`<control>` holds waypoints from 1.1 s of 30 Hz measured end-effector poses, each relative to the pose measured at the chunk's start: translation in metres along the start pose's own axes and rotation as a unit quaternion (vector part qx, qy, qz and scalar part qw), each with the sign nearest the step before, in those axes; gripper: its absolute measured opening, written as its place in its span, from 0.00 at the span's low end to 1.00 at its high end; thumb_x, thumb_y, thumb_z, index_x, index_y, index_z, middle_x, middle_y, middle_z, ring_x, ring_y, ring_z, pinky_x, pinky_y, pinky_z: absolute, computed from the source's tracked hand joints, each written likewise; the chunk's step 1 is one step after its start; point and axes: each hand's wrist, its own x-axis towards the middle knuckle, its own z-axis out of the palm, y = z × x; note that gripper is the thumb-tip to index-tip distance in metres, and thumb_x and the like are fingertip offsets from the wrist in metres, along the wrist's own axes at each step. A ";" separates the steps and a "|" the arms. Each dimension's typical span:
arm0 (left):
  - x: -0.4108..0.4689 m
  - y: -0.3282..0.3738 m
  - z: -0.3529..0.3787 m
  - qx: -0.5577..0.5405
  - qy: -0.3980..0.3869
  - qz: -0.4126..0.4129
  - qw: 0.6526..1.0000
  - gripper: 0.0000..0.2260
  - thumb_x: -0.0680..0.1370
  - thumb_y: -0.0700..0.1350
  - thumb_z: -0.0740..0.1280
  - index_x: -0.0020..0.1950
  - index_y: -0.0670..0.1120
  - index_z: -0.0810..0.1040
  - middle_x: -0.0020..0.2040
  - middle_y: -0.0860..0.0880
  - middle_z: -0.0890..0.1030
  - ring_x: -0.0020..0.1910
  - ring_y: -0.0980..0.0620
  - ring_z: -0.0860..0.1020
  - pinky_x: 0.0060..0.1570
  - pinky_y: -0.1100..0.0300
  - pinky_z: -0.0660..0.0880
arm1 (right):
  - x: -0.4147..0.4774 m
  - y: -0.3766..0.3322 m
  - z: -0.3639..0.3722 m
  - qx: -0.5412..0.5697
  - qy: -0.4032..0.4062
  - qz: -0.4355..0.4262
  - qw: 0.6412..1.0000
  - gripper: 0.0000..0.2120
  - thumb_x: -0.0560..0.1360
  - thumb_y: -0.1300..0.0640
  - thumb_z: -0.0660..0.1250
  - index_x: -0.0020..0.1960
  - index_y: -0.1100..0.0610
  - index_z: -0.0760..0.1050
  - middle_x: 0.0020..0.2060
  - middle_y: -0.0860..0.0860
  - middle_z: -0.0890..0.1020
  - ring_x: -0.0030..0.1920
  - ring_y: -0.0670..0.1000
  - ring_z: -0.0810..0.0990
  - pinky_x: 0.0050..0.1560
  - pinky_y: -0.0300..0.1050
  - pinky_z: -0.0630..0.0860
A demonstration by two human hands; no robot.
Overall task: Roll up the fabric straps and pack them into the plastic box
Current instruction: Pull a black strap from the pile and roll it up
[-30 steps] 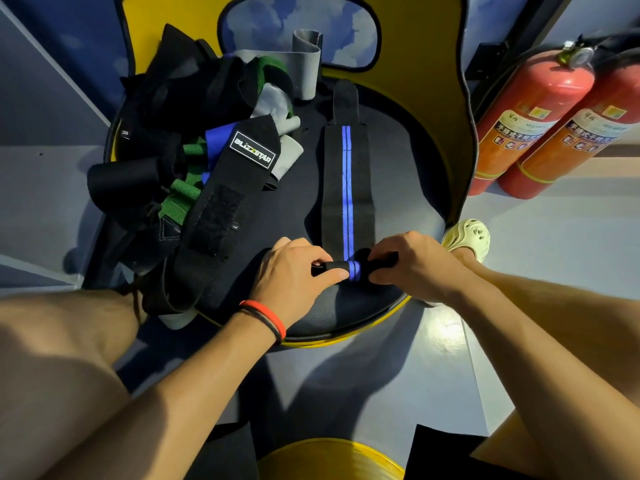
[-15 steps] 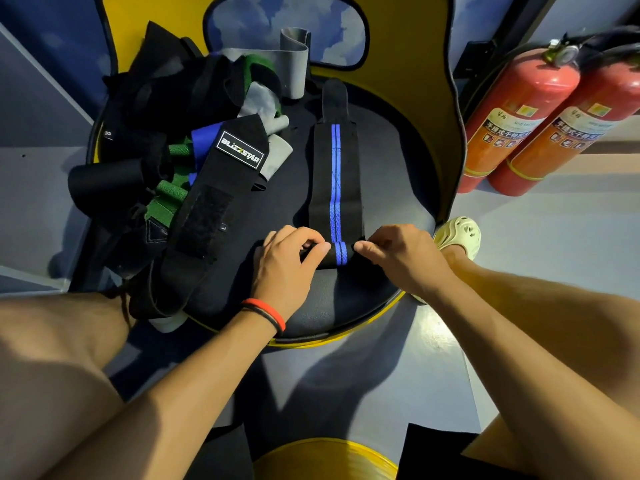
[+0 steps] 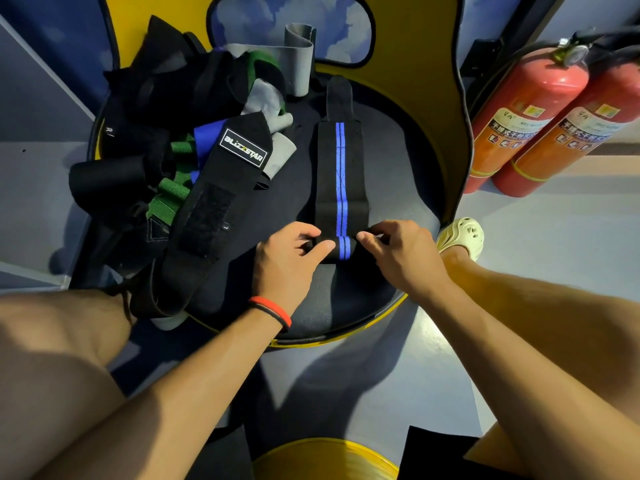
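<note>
Pinching rolled strap (image 3: 340, 188) end, left hand (image 3: 289, 263), right hand (image 3: 401, 256)

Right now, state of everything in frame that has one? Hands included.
Blue-striped strap: near end rolled, rest flat on the seat.
Left hand: grips the rolled end, left side.
Right hand: pinches the rolled end, right side.
BLIZZSTAR strap: unrolled, lying against the pile.
Strap pile: tangled heap.
Plastic box: not in view.

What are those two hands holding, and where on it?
The black strap with blue stripes. The left hand and right hand pinch the two sides of its rolled-up near end.
</note>
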 end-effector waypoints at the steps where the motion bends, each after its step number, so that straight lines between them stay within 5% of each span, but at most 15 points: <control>1: 0.000 0.000 0.001 0.001 0.001 0.005 1.000 0.08 0.73 0.48 0.78 0.50 0.49 0.85 0.45 0.54 0.86 0.45 0.61 0.83 0.47 0.65 0.81 | -0.001 0.000 0.000 0.012 0.000 0.008 1.000 0.19 0.81 0.44 0.66 0.61 0.57 0.81 0.47 0.55 0.86 0.46 0.56 0.83 0.42 0.42 0.76; 8: 0.000 -0.006 0.009 0.058 0.015 0.070 0.996 0.04 0.79 0.50 0.69 0.45 0.53 0.81 0.45 0.53 0.80 0.44 0.53 0.81 0.45 0.50 0.79 | -0.006 -0.001 0.007 0.108 0.011 0.050 0.993 0.17 0.79 0.44 0.69 0.58 0.54 0.69 0.39 0.53 0.84 0.44 0.59 0.83 0.48 0.58 0.80; 14: 0.009 -0.003 0.010 0.112 -0.009 0.078 0.991 0.06 0.80 0.51 0.68 0.45 0.52 0.80 0.45 0.52 0.78 0.45 0.49 0.78 0.47 0.48 0.78 | -0.018 -0.010 0.002 -0.104 0.144 -0.129 0.976 0.15 0.75 0.47 0.72 0.52 0.53 0.70 0.46 0.51 0.75 0.45 0.56 0.73 0.43 0.54 0.73; 17: 0.013 0.001 0.010 0.115 -0.003 0.056 0.992 0.06 0.78 0.51 0.70 0.44 0.51 0.80 0.43 0.52 0.79 0.45 0.49 0.79 0.46 0.48 0.78 | -0.026 -0.010 0.003 -0.192 0.109 -0.213 0.952 0.14 0.71 0.49 0.74 0.54 0.52 0.77 0.48 0.50 0.76 0.47 0.55 0.74 0.50 0.51 0.69; 24: 0.016 0.014 -0.003 0.075 -0.049 -0.069 0.994 0.12 0.71 0.54 0.78 0.45 0.50 0.80 0.35 0.54 0.83 0.36 0.58 0.81 0.35 0.62 0.74 | -0.023 -0.004 0.010 -0.238 0.071 -0.233 0.940 0.12 0.71 0.59 0.69 0.53 0.51 0.75 0.42 0.49 0.78 0.43 0.57 0.75 0.54 0.51 0.69; 33: 0.029 0.018 -0.005 -0.028 -0.047 -0.128 0.990 0.11 0.72 0.47 0.77 0.53 0.49 0.84 0.43 0.51 0.86 0.42 0.53 0.84 0.42 0.61 0.78 | -0.028 -0.008 -0.001 -0.249 -0.005 -0.227 0.941 0.17 0.67 0.57 0.71 0.55 0.49 0.76 0.43 0.47 0.82 0.44 0.57 0.78 0.59 0.51 0.68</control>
